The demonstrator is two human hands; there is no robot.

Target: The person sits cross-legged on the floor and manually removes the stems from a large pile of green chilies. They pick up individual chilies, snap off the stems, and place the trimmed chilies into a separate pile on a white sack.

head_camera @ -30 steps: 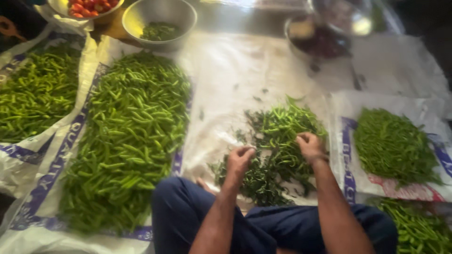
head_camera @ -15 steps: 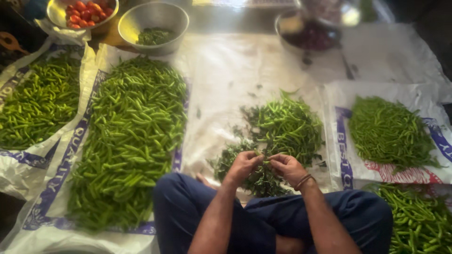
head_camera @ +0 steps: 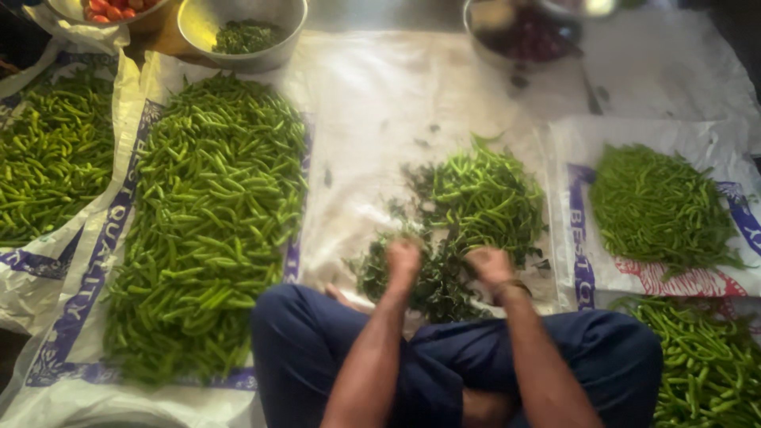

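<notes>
loose green chilli heap mid-sheet

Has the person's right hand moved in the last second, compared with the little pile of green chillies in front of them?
Yes. The right hand has drawn back from the middle chilli pile toward the knees, closer to the left hand.

floor w/ white plastic sheets; green chilli piles, metal bowls.

I see glossy, smooth green chillies on a slick white plastic sack; the far bowl is dull brushed metal, and my trousers are matt blue cloth.
</notes>
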